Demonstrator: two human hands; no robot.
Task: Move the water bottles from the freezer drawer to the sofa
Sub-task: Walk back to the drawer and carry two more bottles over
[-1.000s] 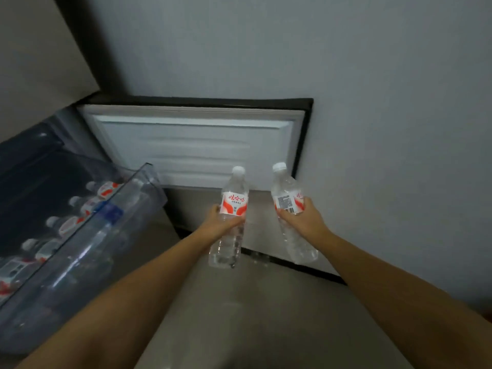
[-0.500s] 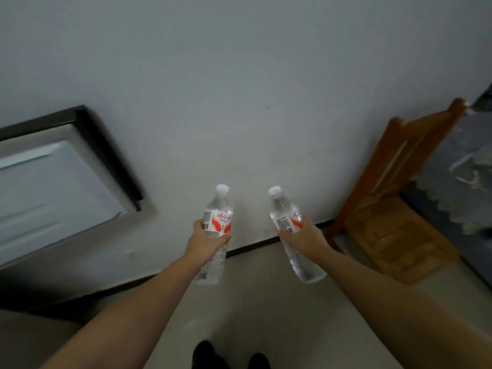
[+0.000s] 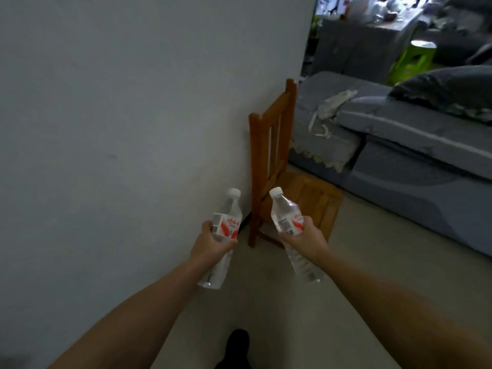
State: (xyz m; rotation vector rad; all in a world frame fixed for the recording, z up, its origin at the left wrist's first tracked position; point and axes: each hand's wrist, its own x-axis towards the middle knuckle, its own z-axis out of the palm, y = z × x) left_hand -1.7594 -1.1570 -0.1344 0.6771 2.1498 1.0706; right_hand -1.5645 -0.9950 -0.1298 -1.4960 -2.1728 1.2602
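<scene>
A grey wall (image 3: 119, 115) fills the left half and upper centre of the frame; its vertical outer edge ends at upper centre-right. The grey sofa (image 3: 399, 145) occupies the right side, its front edge running diagonally from centre to the right border. A pale floor (image 3: 372, 249) forms an open band between wall base and sofa front, widening toward the bottom of the frame. A wooden chair (image 3: 271, 145) stands at centre, its back against the wall, its seat projecting into the band just beside the sofa corner. A green stool (image 3: 410, 62) sits at upper right behind the sofa. A dark shoe (image 3: 237, 344) shows at bottom centre.

The left hand (image 3: 210, 246) has its fingers wrapped round the left water bottle (image 3: 226, 225), cap up, near the wall. The right hand (image 3: 306, 241) has its fingers wrapped round the right water bottle (image 3: 287, 217), tilted left, in front of the chair seat. The two bottles are apart.
</scene>
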